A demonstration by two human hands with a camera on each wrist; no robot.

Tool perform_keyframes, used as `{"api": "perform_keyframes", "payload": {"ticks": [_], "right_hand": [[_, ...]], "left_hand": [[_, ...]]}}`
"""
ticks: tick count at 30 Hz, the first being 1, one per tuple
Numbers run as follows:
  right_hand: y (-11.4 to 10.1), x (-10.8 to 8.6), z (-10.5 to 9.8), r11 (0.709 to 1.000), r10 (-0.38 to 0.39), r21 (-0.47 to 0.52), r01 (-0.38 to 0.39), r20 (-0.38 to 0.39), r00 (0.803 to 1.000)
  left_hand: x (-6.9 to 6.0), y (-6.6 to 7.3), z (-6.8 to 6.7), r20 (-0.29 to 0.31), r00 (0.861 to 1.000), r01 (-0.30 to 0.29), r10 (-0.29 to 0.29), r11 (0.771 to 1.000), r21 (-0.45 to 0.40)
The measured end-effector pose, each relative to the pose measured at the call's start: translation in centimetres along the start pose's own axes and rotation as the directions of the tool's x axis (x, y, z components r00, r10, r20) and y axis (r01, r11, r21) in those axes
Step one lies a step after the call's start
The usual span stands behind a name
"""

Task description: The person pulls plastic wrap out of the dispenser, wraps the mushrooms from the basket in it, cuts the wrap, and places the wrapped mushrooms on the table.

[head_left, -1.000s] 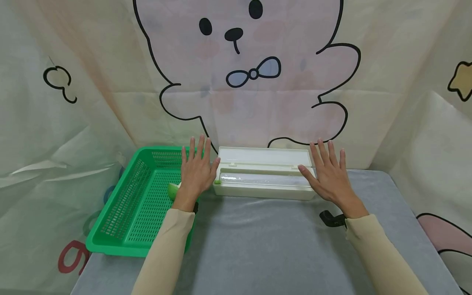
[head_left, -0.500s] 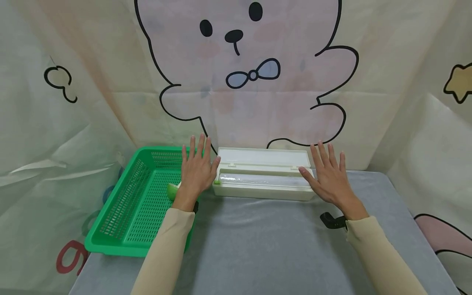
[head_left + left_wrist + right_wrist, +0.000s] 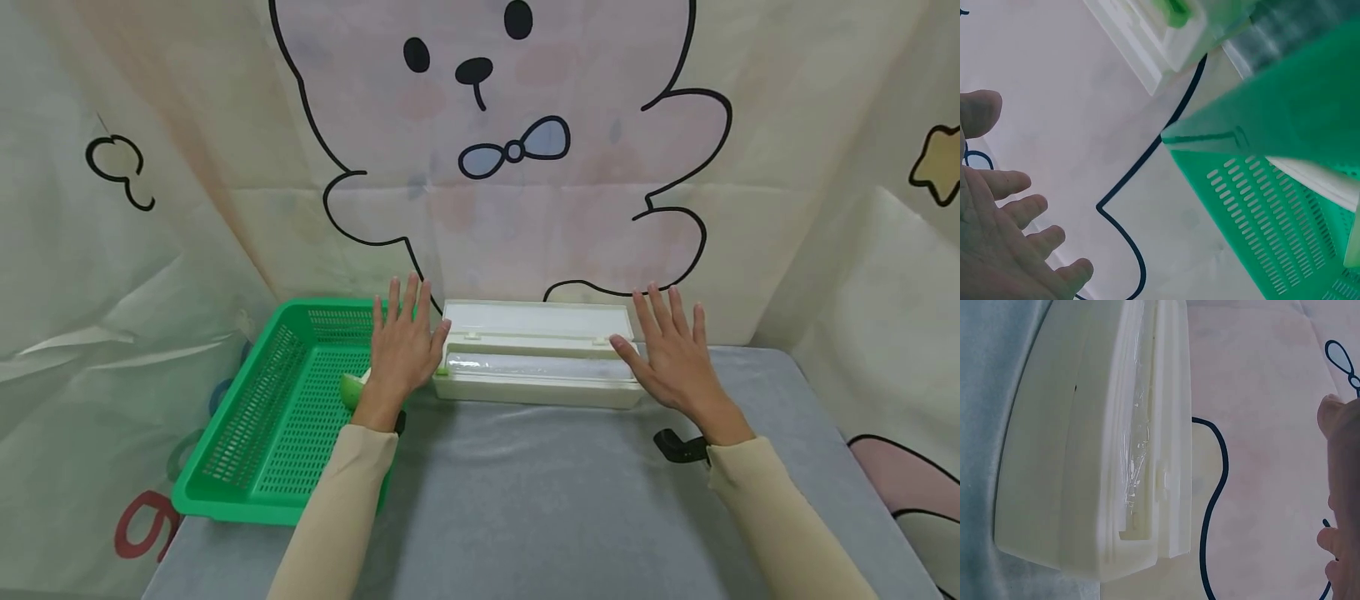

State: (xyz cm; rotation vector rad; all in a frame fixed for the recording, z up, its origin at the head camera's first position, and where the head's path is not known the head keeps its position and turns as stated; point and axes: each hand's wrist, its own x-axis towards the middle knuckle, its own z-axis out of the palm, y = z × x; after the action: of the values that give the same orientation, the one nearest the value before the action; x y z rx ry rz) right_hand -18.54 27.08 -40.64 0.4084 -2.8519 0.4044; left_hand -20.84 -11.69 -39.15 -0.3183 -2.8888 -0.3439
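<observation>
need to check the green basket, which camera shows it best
The head view: it shows most of the green basket, though the left sleeve hides part. The left wrist view catches only a cropped section; the right wrist view, none of it.

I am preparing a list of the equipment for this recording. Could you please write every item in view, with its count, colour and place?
Cling film dispenser: 1, off-white, lid open, at the table's back
Film roll: 1, clear, inside the dispenser
Perforated basket: 1, green, left of the dispenser
Partly hidden item: 1, green and white, inside the basket
Table: 1, grey, beneath these things
Backdrop: 1, pale, cartoon-printed, behind the table
Wrist devices: 2, black, one at each wrist
Sleeves: 2, beige, on both arms
Left hand: 1, bare, before the basket's right side in the head view
Right hand: 1, bare, at the dispenser's right end in the head view
</observation>
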Motion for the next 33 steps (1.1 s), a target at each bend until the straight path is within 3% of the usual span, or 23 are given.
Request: {"api": "perform_keyframes", "payload": {"ticks": [5,11,16,24,30,33], "right_hand": [[0.3,-0.3,-0.1,0.999,-0.023,0.043,0.025,-0.038,0.999],[0.7,-0.8,0.5,0.993,-0.018,0.114,0.030,-0.105,0.994],[1.4,-1.0,1.8,0.981,-0.002,0.193,0.026,-0.123,0.992],[2.2,-0.5,4.8,0.947,0.069,0.319,-0.044,-0.067,0.995],[2.4,0.7,6.0,0.956,0.076,0.281,-0.080,0.025,0.997],[2.5,1.1,6.3,0.956,0.081,0.281,-0.085,0.027,0.996]], "left_hand": [[-0.1,0.8,0.3,-0.012,1.000,-0.030,0.029,0.999,-0.034],[-0.3,1.8,1.4,-0.035,0.995,-0.096,0.092,0.986,-0.139],[-0.4,2.4,2.8,0.049,0.997,-0.042,0.055,0.972,-0.231],[-0.4,2.0,5.1,0.164,0.986,0.042,0.011,0.948,-0.315],[-0.1,1.4,5.7,0.216,0.976,0.036,0.036,0.946,-0.321],[0.1,1.3,5.9,0.215,0.976,0.036,0.034,0.948,-0.316]]}}
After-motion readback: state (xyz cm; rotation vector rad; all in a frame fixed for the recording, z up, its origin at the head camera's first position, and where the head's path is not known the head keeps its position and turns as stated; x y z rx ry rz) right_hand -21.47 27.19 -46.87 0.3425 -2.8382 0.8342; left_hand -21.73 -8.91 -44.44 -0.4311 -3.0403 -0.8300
